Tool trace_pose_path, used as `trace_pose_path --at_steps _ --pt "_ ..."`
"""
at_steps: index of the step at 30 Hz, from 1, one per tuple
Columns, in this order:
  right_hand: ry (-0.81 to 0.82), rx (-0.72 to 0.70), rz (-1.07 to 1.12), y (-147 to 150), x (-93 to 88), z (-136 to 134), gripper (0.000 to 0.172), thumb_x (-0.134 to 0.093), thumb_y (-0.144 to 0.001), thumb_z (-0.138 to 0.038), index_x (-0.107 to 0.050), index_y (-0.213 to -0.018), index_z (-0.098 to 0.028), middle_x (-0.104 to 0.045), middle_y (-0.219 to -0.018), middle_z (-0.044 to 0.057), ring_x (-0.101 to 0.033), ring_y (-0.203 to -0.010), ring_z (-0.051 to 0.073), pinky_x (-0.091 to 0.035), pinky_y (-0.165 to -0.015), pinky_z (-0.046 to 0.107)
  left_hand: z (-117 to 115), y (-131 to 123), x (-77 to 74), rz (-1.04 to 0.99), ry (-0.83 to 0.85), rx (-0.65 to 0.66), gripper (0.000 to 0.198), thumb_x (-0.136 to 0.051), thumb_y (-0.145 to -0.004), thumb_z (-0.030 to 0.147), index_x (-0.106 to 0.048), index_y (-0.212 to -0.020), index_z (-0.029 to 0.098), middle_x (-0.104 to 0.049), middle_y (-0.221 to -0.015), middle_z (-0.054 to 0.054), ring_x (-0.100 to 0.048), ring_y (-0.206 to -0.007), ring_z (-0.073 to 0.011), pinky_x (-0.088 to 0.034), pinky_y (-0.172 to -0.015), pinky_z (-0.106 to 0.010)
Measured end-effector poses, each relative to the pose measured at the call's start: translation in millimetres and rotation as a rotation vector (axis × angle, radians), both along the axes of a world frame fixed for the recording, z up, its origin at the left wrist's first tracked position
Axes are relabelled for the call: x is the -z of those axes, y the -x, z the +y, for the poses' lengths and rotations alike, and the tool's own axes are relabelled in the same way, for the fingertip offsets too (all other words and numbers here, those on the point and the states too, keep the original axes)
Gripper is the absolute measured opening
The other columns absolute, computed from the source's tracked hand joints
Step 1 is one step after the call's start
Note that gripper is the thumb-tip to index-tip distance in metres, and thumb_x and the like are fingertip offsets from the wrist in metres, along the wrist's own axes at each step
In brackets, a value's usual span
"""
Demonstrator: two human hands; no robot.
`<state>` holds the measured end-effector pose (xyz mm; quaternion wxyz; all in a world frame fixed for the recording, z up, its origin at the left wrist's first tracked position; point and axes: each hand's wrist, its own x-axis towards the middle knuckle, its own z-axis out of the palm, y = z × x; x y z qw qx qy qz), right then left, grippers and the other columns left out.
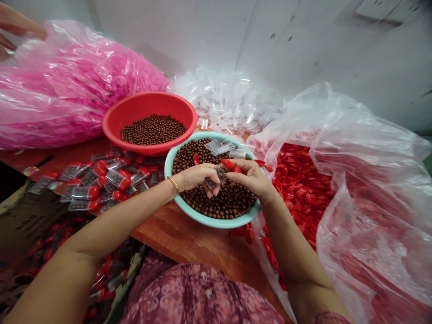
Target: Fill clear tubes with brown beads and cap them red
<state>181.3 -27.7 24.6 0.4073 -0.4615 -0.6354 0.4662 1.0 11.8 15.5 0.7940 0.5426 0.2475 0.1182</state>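
Over a turquoise basin (211, 222) of small brown balls (232, 202), my left hand (197, 179) is closed around a small clear plastic container (220, 174) with dark contents. My right hand (251, 179) meets it from the other side, its fingers pinching a red plastic cap (228, 163) close to the container's end. Another red piece (261, 163) sticks out behind the right hand. A red cap (196, 159) shows just above the left hand. Several clear containers (221, 147) lie on the balls at the basin's far side. Fingers partly hide the held container.
Behind stands a red basin (111, 130) of brown balls. Capped containers (114, 180) are piled left, more in a box (111, 270) below. A bag of pink pieces (84, 81), clear containers (232, 99) and a bag of red caps (300, 184) surround. Another person's hand (20, 24) is upper left.
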Motion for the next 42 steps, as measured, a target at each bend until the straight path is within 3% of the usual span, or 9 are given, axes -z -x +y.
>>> trace_pose_path --at_steps 5,10,15,23,26,31,34,37,42 --pt "0.020 -0.009 -0.003 4.4 0.7 -0.1 0.028 -0.073 -0.063 -0.042 -0.065 -0.076 -0.019 -0.060 -0.064 -0.002 -0.048 -0.049 0.008 -0.041 -0.045 0.022 0.3 0.5 2.6 0.003 0.011 0.004 0.012 -0.050 -0.059 0.018 -0.053 -0.069 0.013 -0.060 -0.049 -0.002 -0.053 -0.042 -0.0116 -0.041 -0.039 -0.020" --pt "0.080 -0.058 0.064 3.4 8.2 0.3 0.033 -0.074 -0.063 -0.043 -0.062 -0.083 -0.019 -0.058 -0.068 -0.003 -0.050 -0.049 0.008 -0.045 -0.044 0.021 1.5 -0.8 3.4 0.020 0.003 0.043 0.011 -0.049 -0.059 0.019 -0.054 -0.067 0.013 -0.059 -0.047 -0.002 -0.051 -0.039 -0.0109 -0.040 -0.038 -0.019" --pt "0.035 -0.027 0.066 -0.6 13.5 0.1 0.028 -0.074 -0.061 -0.038 -0.054 -0.067 -0.019 -0.051 -0.056 -0.006 -0.049 -0.043 0.008 -0.043 -0.042 0.021 0.8 -0.3 0.6 0.026 -0.015 0.027 0.015 -0.048 -0.059 0.018 -0.055 -0.072 0.013 -0.059 -0.049 -0.001 -0.051 -0.041 -0.0104 -0.041 -0.039 -0.018" --pt "0.165 0.156 0.226 -2.3 22.3 -6.0 0.030 -0.051 -0.076 -0.044 -0.055 -0.096 -0.021 -0.045 -0.060 -0.008 -0.035 -0.040 0.006 -0.044 -0.038 0.022 -3.7 -1.6 -3.4 0.020 -0.076 -0.119 0.011 -0.047 -0.064 0.015 -0.048 -0.074 0.016 -0.057 -0.051 0.001 -0.052 -0.045 -0.0100 -0.041 -0.042 -0.018" --pt "0.135 0.200 0.225 -0.5 21.5 -10.2 0.027 -0.053 -0.076 -0.042 -0.057 -0.092 -0.021 -0.052 -0.068 -0.005 -0.042 -0.044 0.007 -0.046 -0.043 0.024 -6.2 -2.5 -3.8 0.059 -0.137 -0.125 0.008 -0.046 -0.066 0.013 -0.048 -0.073 0.015 -0.056 -0.051 0.002 -0.050 -0.044 -0.0086 -0.040 -0.042 -0.017" --pt "-0.032 0.269 -0.007 8.1 12.8 -14.5 0.030 -0.057 -0.080 -0.044 -0.061 -0.100 -0.022 -0.067 -0.085 0.001 -0.051 -0.052 0.008 -0.046 -0.050 0.024 -9.4 -4.1 -1.2 0.145 -0.306 -0.128 0.007 -0.049 -0.067 0.010 -0.047 -0.071 0.015 -0.054 -0.053 0.004 -0.047 -0.042 -0.0061 -0.039 -0.041 -0.016" --pt "-0.142 0.270 -0.115 16.0 10.0 -15.0 0.029 -0.055 -0.083 -0.044 -0.065 -0.100 -0.023 -0.069 -0.088 0.002 -0.061 -0.072 0.015 -0.052 -0.068 0.030 -9.1 -4.3 3.5 0.155 -0.386 -0.153 0.011 -0.049 -0.068 0.011 -0.049 -0.078 0.015 -0.052 -0.052 0.006 -0.047 -0.043 -0.0071 -0.039 -0.042 -0.017" --pt "-0.208 0.277 -0.173 24.0 10.8 -14.8 0.028 -0.051 -0.086 -0.043 -0.068 -0.094 -0.023 -0.070 -0.092 0.002 -0.063 -0.090 0.018 -0.049 -0.085 0.034 -7.7 -3.4 8.7 0.132 -0.508 -0.201 0.017 -0.050 -0.067 0.011 -0.051 -0.083 0.015 -0.053 -0.055 0.006 -0.050 -0.048 -0.0078 -0.040 -0.046 -0.018" --pt "-0.183 0.313 -0.127 33.0 13.8 -12.1 0.028 -0.051 -0.086 -0.042 -0.069 -0.092 -0.022 -0.071 -0.095 0.003 -0.063 -0.091 0.018 -0.048 -0.088 0.034 -6.7 -1.7 12.3 0.197 -0.772 -0.198 0.009 -0.051 -0.067 0.015 -0.054 -0.075 0.014 -0.057 -0.063 0.001 -0.053 -0.059 -0.0113 -0.040 -0.054 -0.021"
